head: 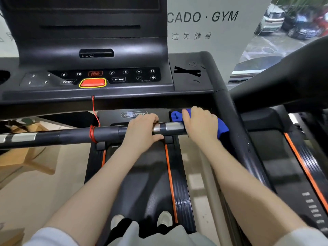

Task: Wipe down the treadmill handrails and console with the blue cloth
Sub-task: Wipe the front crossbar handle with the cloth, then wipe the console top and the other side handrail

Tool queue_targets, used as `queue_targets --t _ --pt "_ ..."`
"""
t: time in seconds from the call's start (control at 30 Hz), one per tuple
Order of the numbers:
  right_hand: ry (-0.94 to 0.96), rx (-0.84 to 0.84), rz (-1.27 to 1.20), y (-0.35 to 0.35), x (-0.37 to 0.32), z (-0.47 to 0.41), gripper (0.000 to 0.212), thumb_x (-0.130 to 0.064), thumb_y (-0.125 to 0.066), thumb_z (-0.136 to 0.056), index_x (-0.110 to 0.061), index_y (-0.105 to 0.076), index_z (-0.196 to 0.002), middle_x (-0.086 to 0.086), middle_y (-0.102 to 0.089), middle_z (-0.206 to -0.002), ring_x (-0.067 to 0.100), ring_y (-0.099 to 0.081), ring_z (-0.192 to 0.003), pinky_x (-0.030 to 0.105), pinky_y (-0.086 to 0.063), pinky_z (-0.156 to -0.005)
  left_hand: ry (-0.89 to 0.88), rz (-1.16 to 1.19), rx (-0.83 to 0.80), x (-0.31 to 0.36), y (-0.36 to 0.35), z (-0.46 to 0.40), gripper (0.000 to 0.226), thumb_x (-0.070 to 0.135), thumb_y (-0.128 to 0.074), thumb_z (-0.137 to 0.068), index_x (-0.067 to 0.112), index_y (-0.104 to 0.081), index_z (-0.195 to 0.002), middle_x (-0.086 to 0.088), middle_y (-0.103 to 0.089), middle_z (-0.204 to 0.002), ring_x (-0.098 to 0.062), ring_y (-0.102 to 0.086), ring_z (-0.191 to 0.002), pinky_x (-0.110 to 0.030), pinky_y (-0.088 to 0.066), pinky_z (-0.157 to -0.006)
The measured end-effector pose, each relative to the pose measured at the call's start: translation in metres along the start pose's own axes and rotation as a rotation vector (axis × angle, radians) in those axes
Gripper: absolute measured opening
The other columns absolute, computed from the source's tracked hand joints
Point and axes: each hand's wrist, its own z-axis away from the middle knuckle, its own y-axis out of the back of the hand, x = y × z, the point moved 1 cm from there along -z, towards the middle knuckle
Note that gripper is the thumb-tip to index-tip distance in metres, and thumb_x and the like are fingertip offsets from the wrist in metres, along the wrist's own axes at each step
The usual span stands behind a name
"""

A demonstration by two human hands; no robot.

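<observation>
The right hand [199,124] grasps the blue cloth [177,116] against the crossbar handrail [106,134]; the cloth lies under its curled fingers, with one end sticking out past the fingertips and the other bunched behind the palm. Just beside it, the left hand [142,129] is clenched around the bare bar, thumb underneath. The console [99,77] with its red stop button [92,83] stands beyond both sets of fingers.

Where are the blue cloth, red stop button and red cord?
blue cloth [222,127], head view, bunched part right of the right hand
red stop button [92,82], head view, button centre
red cord [92,134], head view, loops wrapped round the handrail
</observation>
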Motion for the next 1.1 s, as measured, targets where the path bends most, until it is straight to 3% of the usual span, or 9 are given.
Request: queue_targets --t 0.1,0.17,0.33,0.5,0.63,0.77,0.87,0.97,1.1 --pt "0.044 0.194 -0.065 -0.014 0.003 0.039 0.044 -0.038 -0.031 -0.088 -0.005 -0.059 -0.087 0.013 -0.064 -0.094 0.036 -0.060 -0.097 0.050 -0.042 -0.094 -0.007 0.082 -0.004 -0.005 0.000 0.004 0.051 0.029 -0.071 -0.077 0.017 -0.051 -0.123 -0.001 -0.062 -0.120 -0.022 -0.052 -0.112 -0.035 -0.039 -0.096" --pt "0.003 0.218 -0.038 -0.021 -0.004 0.043 0.045 -0.038 -0.034 -0.086 -0.004 -0.063 -0.090 0.013 -0.067 -0.101 0.035 -0.060 -0.105 0.055 -0.039 -0.097 -0.008 0.190 -0.049 -0.009 0.003 0.007 0.058 0.021 -0.069 -0.080 0.018 -0.045 -0.132 0.000 -0.059 -0.129 -0.020 -0.050 -0.120 -0.031 -0.036 -0.103" --pt "0.184 0.175 0.047 -0.020 -0.057 0.034 0.037 -0.042 -0.033 -0.084 -0.015 -0.059 -0.083 0.003 -0.063 -0.078 0.027 -0.060 -0.078 0.046 -0.047 -0.082 0.010 0.231 -0.023 -0.029 0.019 0.010 0.058 0.012 -0.058 -0.081 0.016 -0.041 -0.137 0.000 -0.053 -0.136 -0.017 -0.045 -0.128 -0.021 -0.017 -0.107" --pt "0.429 0.125 -0.039 -0.025 -0.111 0.035 0.041 -0.030 -0.024 -0.078 -0.014 -0.059 -0.091 0.004 -0.064 -0.076 0.026 -0.059 -0.072 0.042 -0.046 -0.072 0.047 0.318 0.048 -0.039 0.035 0.010 0.056 0.003 -0.050 -0.082 0.013 -0.042 -0.136 -0.006 -0.051 -0.136 -0.021 -0.045 -0.127 -0.022 -0.031 -0.098" --pt "0.550 0.068 -0.038 -0.021 -0.083 0.021 0.037 -0.041 -0.030 -0.084 -0.014 -0.056 -0.081 0.001 -0.061 -0.068 0.025 -0.058 -0.065 0.033 -0.037 -0.057 -0.005 0.299 0.053 -0.039 0.043 -0.006 0.059 -0.007 -0.049 -0.078 0.012 -0.046 -0.134 -0.004 -0.050 -0.138 -0.017 -0.044 -0.128 -0.016 -0.028 -0.098" --pt "0.307 0.074 0.009 -0.008 -0.028 0.002 0.041 -0.046 -0.027 -0.084 -0.015 -0.047 -0.068 -0.002 -0.047 -0.057 0.025 -0.052 -0.057 0.030 -0.027 -0.057 -0.082 0.309 0.014 -0.028 0.046 -0.033 0.053 -0.003 -0.048 -0.082 0.015 -0.048 -0.131 0.000 -0.052 -0.135 -0.019 -0.050 -0.120 -0.023 -0.036 -0.100" --pt "0.248 0.055 0.003 -0.007 -0.011 -0.004 0.041 -0.047 -0.025 -0.084 -0.015 -0.043 -0.066 0.002 -0.050 -0.058 0.026 -0.048 -0.056 0.031 -0.025 -0.058 -0.157 0.326 -0.037 -0.016 0.044 -0.050 0.051 0.001 -0.047 -0.085 0.018 -0.046 -0.133 0.002 -0.051 -0.136 -0.014 -0.045 -0.127 -0.034 -0.041 -0.106" --pt "0.158 0.134 0.017 -0.003 -0.007 -0.004 0.035 -0.042 -0.031 -0.085 -0.016 -0.037 -0.064 -0.002 -0.038 -0.053 0.022 -0.038 -0.049 0.030 -0.023 -0.055 -0.241 0.306 -0.098 -0.010 0.045 -0.061 0.049 0.004 -0.047 -0.086 0.019 -0.046 -0.133 0.003 -0.050 -0.136 -0.014 -0.046 -0.125 -0.034 -0.043 -0.102" --pt "-0.262 0.157 -0.178 0.010 -0.002 -0.026 0.034 -0.037 -0.033 -0.097 -0.011 -0.037 -0.076 0.003 -0.045 -0.062 0.027 -0.041 -0.058 0.033 -0.027 -0.057 -0.346 0.225 -0.118 -0.017 0.055 -0.079 0.047 0.006 -0.047 -0.087 0.016 -0.046 -0.133 0.000 -0.051 -0.134 -0.017 -0.047 -0.123 -0.028 -0.037 -0.102"
